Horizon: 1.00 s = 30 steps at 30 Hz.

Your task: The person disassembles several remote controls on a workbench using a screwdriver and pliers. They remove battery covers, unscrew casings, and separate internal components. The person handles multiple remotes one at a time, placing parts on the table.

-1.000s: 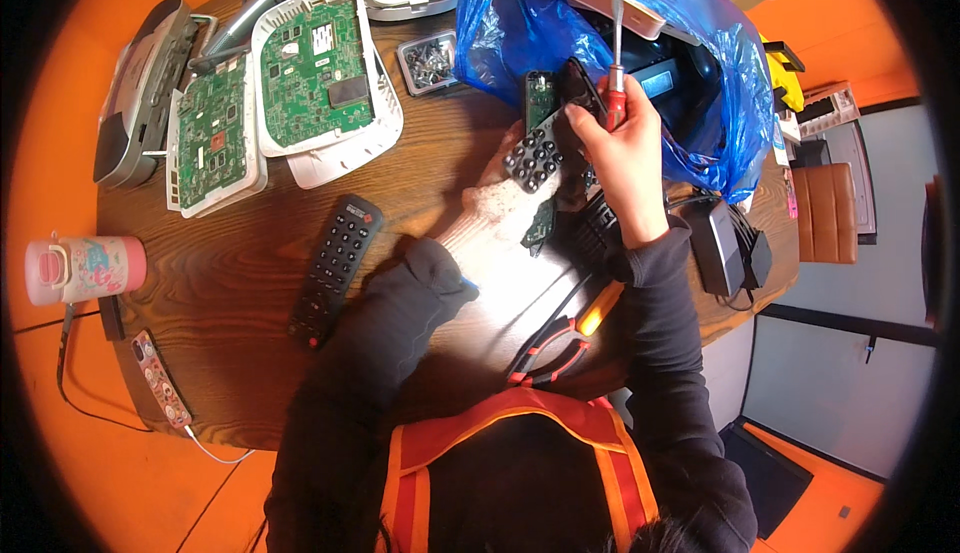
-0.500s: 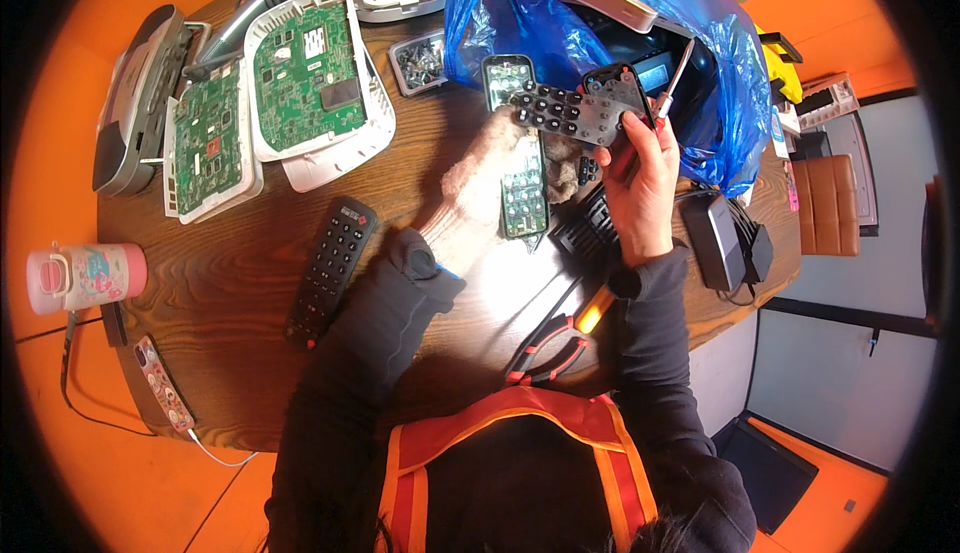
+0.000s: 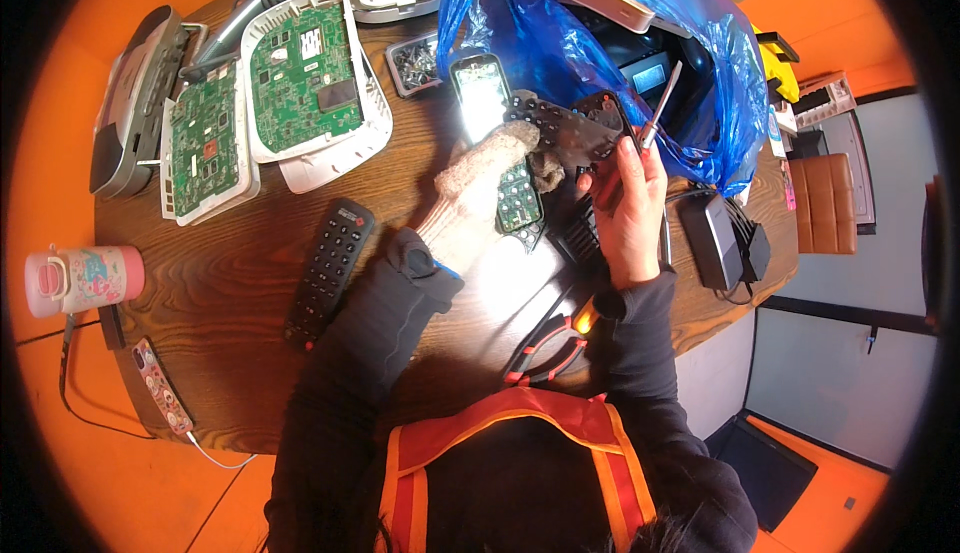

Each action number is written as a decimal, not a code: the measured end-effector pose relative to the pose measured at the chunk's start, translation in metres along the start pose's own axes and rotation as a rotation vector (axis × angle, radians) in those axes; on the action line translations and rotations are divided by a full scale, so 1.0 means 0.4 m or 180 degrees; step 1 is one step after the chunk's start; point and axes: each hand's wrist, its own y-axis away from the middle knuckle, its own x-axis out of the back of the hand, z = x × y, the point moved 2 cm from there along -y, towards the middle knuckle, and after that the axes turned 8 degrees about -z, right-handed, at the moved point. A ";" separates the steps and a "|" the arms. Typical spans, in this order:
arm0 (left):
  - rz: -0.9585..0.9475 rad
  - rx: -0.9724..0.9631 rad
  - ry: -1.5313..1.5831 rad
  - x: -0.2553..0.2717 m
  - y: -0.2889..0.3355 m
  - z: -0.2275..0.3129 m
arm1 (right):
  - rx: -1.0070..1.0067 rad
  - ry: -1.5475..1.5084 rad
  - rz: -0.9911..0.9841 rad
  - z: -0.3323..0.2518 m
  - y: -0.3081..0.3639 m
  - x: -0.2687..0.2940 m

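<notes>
Bench: brown wood, carrying everything I see from my seat (image 3: 225,263); the near middle is brightly lit, which seems to suit close handwork there.
Blue bag: far right, mouth open toward the hands, bulky dark gear inside (image 3: 722,158); the plastic probably keeps those pieces together.
White housings: far left, opened, green boards facing up (image 3: 307,83), likely laid this way so the insides stay exposed.
Circuit board: long and green, at the far middle, crossing beneath the left hand (image 3: 518,198); glare washes out its far end.
Black remote: left, keys up, apart from the hands (image 3: 332,268), perhaps set aside to leave the middle free.
Left hand: in a pale knit glove (image 3: 485,168), its grip clamped around the board, thumb across it, I judge to steady it.
Right hand: bare (image 3: 632,188), its grip together on the key sheet's right end and a dark shell piece (image 3: 608,106).
Key sheet: rubbery, dark keys, stretching between both hands (image 3: 580,136).
Screwdriver: lodged in the right hand, shaft pointing far (image 3: 667,98), presumably kept within reach.
Screws: far middle, gathered in a small tray (image 3: 418,65), probably against rolling off.
</notes>
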 end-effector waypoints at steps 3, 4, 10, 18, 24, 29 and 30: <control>-0.0028 -0.0022 0.0189 -0.009 0.002 0.005 | 0.0275 -0.0153 0.0087 0.010 0.013 0.001; -0.0029 -0.0006 0.0201 -0.009 0.000 0.003 | 0.0367 -0.0160 0.0071 0.013 0.014 0.001; -0.0138 -0.0010 0.0595 0.014 -0.016 -0.013 | 0.0592 -0.0042 0.0231 0.012 0.015 0.010; -0.0208 0.0001 0.0511 0.008 -0.016 -0.007 | 0.0428 0.0055 0.0317 0.021 0.016 0.004; 0.0106 0.0112 0.0113 -0.007 -0.005 0.004 | 0.0544 0.0195 0.0368 0.029 0.023 -0.013; -0.0088 0.0076 0.0290 -0.003 -0.011 0.000 | 0.0667 0.0419 0.0373 0.018 0.024 -0.011; -0.0156 0.0058 0.0418 -0.002 -0.012 -0.001 | 0.0657 0.0350 0.0335 0.018 0.024 -0.010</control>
